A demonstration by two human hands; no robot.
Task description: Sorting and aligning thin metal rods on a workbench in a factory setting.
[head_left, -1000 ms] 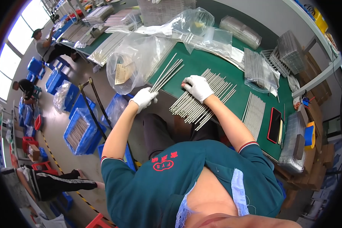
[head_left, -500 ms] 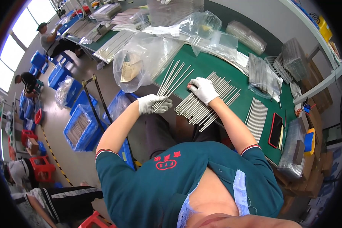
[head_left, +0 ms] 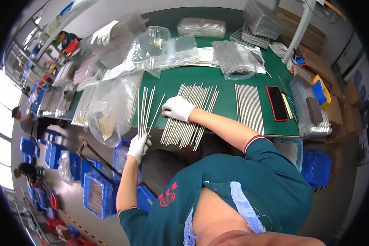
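Observation:
White-gloved, my left hand closes round the lower ends of several thin metal rods, which fan upward over the table's front edge. One of these rods leans right, toward my other hand. My right hand, gloved too, rests on the left part of a loose pile of similar rods. Its fingers are curled in a pinch at the pile's left side; what lies between them, if anything, is hidden. The pile's near ends stick out past the table edge, unevenly lined up.
On the green table, a neat row of rods lies right of the pile, beside a red-edged phone. Clear plastic bags lie left; bagged rods lie behind. Blue crates stand on the floor, left.
The view has swung, so the table now sits more squarely ahead. The left fingers, spread before, are now closed round the rods, which stand straighter. My right hand stays at the pile.

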